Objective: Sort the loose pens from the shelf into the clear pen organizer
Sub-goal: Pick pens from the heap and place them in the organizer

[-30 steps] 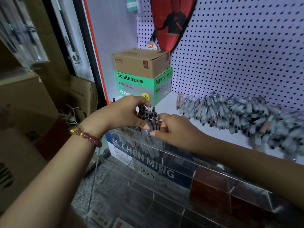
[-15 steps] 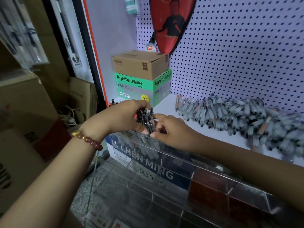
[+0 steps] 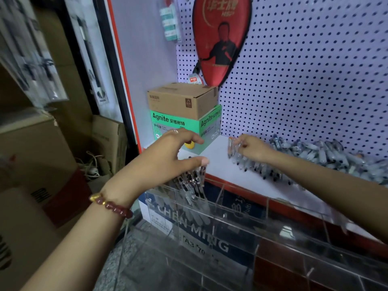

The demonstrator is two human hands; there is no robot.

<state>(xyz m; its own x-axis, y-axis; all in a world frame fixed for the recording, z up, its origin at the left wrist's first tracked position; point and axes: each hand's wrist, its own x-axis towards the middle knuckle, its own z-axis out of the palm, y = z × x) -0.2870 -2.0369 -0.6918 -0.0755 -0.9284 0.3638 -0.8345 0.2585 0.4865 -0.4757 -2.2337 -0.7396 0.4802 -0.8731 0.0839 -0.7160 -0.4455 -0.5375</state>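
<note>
While the left hand [image 3: 168,156] is hovering open over the filled left compartment of the clear pen organizer [image 3: 241,227], the right hand [image 3: 254,149], nearer, is curling onto loose pens [image 3: 315,152] lying front-to-back on the shelf [image 3: 218,164].

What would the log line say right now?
left hand above sorted pens in clear pen organizer | right hand grips loose pens on shelf

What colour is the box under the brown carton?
Green with white lettering: the box, clearest in the head view.
</note>
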